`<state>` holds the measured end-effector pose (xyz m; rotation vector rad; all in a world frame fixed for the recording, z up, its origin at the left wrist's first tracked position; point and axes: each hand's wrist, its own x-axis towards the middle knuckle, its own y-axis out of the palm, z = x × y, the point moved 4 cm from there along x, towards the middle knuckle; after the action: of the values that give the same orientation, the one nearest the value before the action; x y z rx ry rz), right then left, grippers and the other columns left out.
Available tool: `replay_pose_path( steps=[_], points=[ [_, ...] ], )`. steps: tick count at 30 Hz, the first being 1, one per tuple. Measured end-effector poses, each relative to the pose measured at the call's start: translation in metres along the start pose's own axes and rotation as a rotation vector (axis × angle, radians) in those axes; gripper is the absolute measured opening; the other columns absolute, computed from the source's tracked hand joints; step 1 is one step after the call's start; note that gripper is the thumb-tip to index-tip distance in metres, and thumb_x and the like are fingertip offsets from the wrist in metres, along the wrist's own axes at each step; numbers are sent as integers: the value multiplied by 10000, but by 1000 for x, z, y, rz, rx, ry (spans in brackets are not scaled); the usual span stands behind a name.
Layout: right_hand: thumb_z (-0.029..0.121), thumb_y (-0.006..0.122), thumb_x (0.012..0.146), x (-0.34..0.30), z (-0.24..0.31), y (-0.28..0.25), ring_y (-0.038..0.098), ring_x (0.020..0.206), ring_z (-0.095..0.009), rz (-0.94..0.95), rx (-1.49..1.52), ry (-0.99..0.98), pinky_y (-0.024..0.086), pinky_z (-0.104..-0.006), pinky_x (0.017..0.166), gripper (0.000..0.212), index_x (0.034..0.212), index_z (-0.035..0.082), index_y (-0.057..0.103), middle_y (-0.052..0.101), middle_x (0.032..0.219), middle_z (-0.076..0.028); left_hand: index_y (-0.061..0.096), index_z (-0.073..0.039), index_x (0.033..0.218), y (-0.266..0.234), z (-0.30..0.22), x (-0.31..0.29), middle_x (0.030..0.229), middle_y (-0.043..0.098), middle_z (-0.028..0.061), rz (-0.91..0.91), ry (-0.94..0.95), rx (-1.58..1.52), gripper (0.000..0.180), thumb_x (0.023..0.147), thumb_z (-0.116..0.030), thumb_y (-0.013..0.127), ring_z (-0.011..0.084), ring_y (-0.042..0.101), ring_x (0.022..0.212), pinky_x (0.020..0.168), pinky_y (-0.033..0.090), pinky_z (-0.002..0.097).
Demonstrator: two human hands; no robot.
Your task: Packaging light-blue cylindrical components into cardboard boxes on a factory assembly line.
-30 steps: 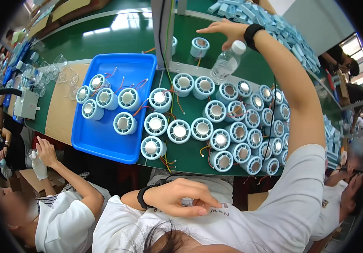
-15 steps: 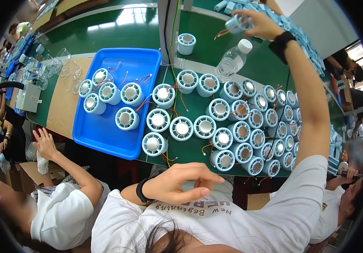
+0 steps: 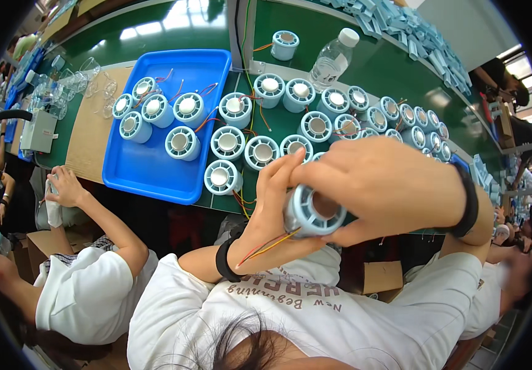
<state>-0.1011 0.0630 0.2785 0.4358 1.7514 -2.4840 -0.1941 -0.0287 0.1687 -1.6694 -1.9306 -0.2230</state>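
Note:
In front of my chest, a light-blue cylindrical housing (image 3: pixel 305 213) with a round silver centre and ribbed rim is tilted between my two hands. My left hand (image 3: pixel 267 225) cups it from the left and below, fingers closed against its side. My right hand (image 3: pixel 389 185) reaches over it from the right, thumb and fingers gripping the rim. Red and yellow wires (image 3: pixel 266 248) trail out of it across my left palm. Behind my hands, many more such housings (image 3: pixel 261 153) stand close together on the green table (image 3: pixel 182 28), partly hidden by my right hand.
A blue tray (image 3: pixel 149 180) at left holds several housings. Beyond the rows stand a lone housing (image 3: pixel 285 45) and a clear bottle (image 3: pixel 331 61). Light-blue strips (image 3: pixel 402 31) are piled at the far right. A co-worker's hand (image 3: pixel 65 187) is at the left, near cardboard (image 3: pixel 90 132).
My right hand has come down from beyond the bottle to my chest, bringing a housing. My left hand, loosely curled and holding nothing before, now grips it too. The view has shifted slightly.

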Motion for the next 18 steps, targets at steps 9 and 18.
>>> replay_pose_path(
  steps=[9, 18],
  points=[
    [162, 793, 771, 25, -162, -124, 626, 989, -240, -462, -185, 487, 526, -358, 841, 507, 1235, 88, 603, 634, 1137, -91, 449, -89, 1408, -15, 43, -31, 1262, 437, 163, 249, -228, -292, 867, 624, -30, 815, 296, 480, 1149, 968, 435, 362],
    [-71, 795, 607, 111, -324, -31, 492, 1209, -288, -74, -70, 172, 407, -389, 1093, 919, 1420, 221, 484, 549, 1268, -100, 520, -97, 1353, -33, 72, -32, 1172, 543, 106, 292, -184, -26, 743, 662, 9, 774, 315, 520, 1093, 972, 417, 387]
  ],
)
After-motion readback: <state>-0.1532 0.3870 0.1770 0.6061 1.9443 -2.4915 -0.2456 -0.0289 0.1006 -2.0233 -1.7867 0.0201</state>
